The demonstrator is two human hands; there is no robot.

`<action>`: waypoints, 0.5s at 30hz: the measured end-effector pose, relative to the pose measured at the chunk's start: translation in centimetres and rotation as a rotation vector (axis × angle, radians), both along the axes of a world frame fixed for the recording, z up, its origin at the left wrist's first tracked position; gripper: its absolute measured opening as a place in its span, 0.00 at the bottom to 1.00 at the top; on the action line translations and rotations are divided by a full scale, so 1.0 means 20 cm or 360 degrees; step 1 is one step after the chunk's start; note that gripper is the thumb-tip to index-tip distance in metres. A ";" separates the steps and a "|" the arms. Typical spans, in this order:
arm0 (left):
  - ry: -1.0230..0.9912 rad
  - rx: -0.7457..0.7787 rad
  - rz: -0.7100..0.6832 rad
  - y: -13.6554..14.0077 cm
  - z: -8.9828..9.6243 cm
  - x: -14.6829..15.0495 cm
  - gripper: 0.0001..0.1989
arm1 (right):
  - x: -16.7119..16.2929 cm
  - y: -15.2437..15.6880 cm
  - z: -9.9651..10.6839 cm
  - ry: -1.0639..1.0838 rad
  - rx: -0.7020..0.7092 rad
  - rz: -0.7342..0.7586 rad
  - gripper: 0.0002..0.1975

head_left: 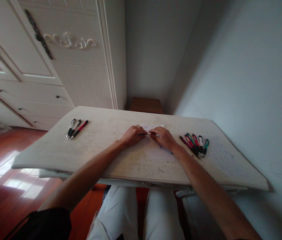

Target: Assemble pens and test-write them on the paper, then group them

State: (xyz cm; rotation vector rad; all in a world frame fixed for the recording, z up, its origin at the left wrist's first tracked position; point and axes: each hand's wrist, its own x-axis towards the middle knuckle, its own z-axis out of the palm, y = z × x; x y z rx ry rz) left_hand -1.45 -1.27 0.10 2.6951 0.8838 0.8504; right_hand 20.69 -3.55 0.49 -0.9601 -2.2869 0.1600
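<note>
Over the middle of the table my left hand (132,135) pinches the dark end of a pen (142,134). My right hand (164,137) is closed on the pen's other side, with its fingers covering most of that end. A thin, dark length of the pen bridges the small gap between the fingertips; whether its parts are joined I cannot tell. Beneath both hands lies a sheet of written paper (157,151). Close by my right wrist is a fan of several pens (195,145) in red, purple, white and green.
Three pens (77,129), two white and one red, lie at the table's (100,146) left. Another written sheet (227,160) rests at the right end. Small dark bits dot the table near the middle sheet. A white wardrobe (80,66) stands behind left; a wall (243,83) borders the right.
</note>
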 end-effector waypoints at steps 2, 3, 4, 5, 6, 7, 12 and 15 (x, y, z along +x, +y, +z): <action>-0.0012 -0.0006 -0.0003 0.00 0.00 0.00 0.09 | -0.01 0.00 0.00 -0.0001 0.0022 -0.0013 0.07; -0.0018 -0.0005 -0.0004 0.00 0.00 0.00 0.09 | -0.01 -0.01 0.00 -0.0006 0.0030 -0.0019 0.07; -0.0022 -0.0002 -0.0002 0.00 0.00 0.00 0.09 | -0.02 -0.01 0.00 -0.0015 0.0033 -0.0024 0.07; -0.0022 0.0001 0.0004 0.00 0.00 0.00 0.09 | -0.02 -0.01 0.00 -0.0027 0.0034 -0.0023 0.08; -0.0018 0.0004 0.0012 0.00 0.00 0.00 0.09 | -0.02 -0.01 0.00 -0.0035 0.0036 -0.0019 0.08; -0.0012 0.0007 0.0020 0.00 0.00 0.00 0.09 | -0.02 -0.01 -0.01 -0.0040 0.0041 -0.0011 0.08; 0.0004 0.0001 0.0025 0.00 0.00 0.00 0.09 | -0.01 0.01 -0.02 -0.0022 0.0058 -0.0023 0.07; 0.0000 -0.0017 0.0040 0.01 -0.02 0.00 0.09 | 0.00 0.01 -0.01 -0.0006 0.0050 -0.0028 0.07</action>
